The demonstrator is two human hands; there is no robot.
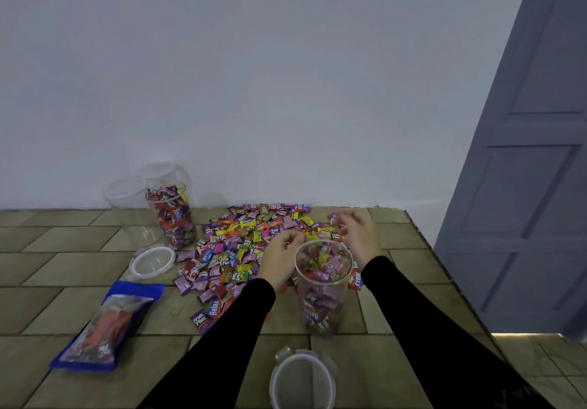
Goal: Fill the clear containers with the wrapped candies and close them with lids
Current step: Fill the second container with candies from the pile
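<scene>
A clear container (pixel 320 300), open and largely full of wrapped candies, stands in front of me. Behind it a pile of wrapped candies (pixel 241 243) spreads over the table. My left hand (pixel 279 254) hovers at the container's left rim with curled fingers that seem to pinch candies. My right hand (pixel 357 234) reaches into the pile behind the container, fingers curled on a red candy (pixel 334 218). A second filled container (pixel 171 215) stands at the back left without a lid. One lid (pixel 152 262) lies near it, another lid (pixel 301 380) lies by the near edge.
Two empty clear containers (pixel 127 192) stand by the wall at the back left. A blue candy bag (pixel 108 326) lies at the front left. The table's right edge (pixel 444 265) runs diagonally beside a grey door (pixel 533 154).
</scene>
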